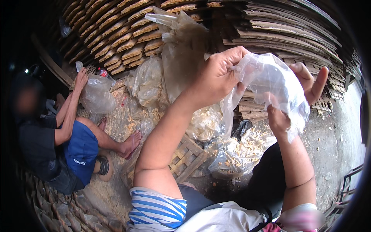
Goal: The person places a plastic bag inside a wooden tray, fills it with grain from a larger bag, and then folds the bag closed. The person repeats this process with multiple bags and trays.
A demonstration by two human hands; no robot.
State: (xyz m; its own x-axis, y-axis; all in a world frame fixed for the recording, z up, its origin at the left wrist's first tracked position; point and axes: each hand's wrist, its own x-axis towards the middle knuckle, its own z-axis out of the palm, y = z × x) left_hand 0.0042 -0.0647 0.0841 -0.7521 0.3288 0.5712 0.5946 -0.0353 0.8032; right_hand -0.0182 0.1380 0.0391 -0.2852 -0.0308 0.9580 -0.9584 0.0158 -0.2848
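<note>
A clear, thin plastic bag (269, 75) is stretched in front of me between both hands. My left hand (224, 75) pinches its gathered end between thumb and fingers. My right hand (289, 92) is partly covered by the film, which drapes over its palm and thumb; its outer fingers are spread beyond the plastic. A loose strip of the bag hangs below my left hand. Beneath my arms lie crumpled plastic bags (232, 158) strewn with yellowish crumbs, beside a woven bamboo tray with a wooden frame (188, 156).
To the left a seated person (55, 145) holds another clear bag (98, 95), near a red-labelled bottle (103, 72). Stacked racks of yellowish slabs (121, 37) rise behind. Piled bamboo trays (289, 32) stand at upper right. Large plastic sheets (179, 58) hang in the middle.
</note>
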